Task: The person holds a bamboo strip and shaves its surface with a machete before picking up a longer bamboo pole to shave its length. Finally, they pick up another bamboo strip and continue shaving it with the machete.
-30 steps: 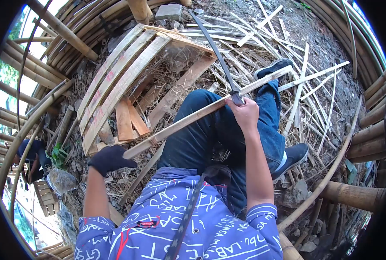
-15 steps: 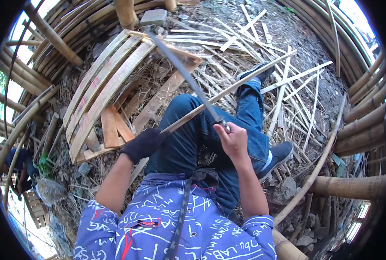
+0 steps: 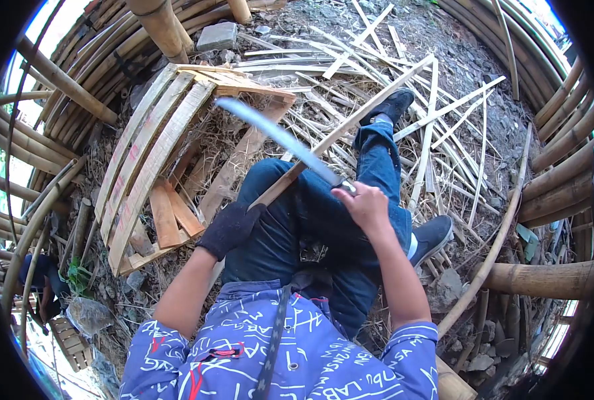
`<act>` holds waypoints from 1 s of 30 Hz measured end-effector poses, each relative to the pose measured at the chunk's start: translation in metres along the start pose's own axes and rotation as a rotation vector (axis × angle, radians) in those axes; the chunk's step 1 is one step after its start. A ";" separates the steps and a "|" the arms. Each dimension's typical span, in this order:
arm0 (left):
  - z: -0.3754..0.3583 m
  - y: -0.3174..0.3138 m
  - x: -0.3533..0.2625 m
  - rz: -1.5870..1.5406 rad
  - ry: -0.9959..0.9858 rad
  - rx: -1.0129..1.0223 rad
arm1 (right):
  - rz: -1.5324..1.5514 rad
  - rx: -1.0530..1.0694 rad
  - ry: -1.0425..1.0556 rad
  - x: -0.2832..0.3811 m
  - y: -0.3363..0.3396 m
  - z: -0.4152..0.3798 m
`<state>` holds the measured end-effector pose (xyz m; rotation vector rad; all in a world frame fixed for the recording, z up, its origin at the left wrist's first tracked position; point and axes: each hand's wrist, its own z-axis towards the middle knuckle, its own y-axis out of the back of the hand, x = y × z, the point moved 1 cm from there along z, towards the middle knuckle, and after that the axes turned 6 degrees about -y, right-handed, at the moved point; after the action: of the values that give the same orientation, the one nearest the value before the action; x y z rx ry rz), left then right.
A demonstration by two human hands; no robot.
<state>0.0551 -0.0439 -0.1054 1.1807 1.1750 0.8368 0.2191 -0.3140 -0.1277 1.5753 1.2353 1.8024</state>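
The long wood stick [image 3: 360, 119] slants up from the left hand [image 3: 233, 230], whose gloved fingers curl around its near end. It lies over the bent knee [image 3: 263, 175], and its far end pokes out past the fingers, above a dark shoe [image 3: 393, 105]. The right hand [image 3: 369, 208] is bare, and its fingers grip the handle of a big knife [image 3: 265, 125]. The blade crosses the stick in front of both hands. It looks a bit blurry, so it may or may not be touching the wood.

The knife could slip down the stick and cut the gloved fingers or the knee, because both are so near the blade. The stick could also roll or tip, since a knee is round and only one hand holds it.

The shirt [image 3: 257, 353] has white writing all over, and "LAB" can be read below the right hand. Left of the gloved fingers is a wood crate [image 3: 158, 170] with red marks too faint to read. Past the right fingers, thin sticks [image 3: 467, 99] lie crisscrossed on the ground. Far to the left is another person [image 3: 40, 277].
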 end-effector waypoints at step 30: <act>0.007 0.007 -0.005 -0.050 -0.122 -0.084 | -0.120 -0.001 0.060 -0.041 0.000 0.039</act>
<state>0.0614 -0.0488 -0.0978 1.1134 1.0555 0.7582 0.2659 -0.3335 -0.1522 1.4243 1.3267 1.7851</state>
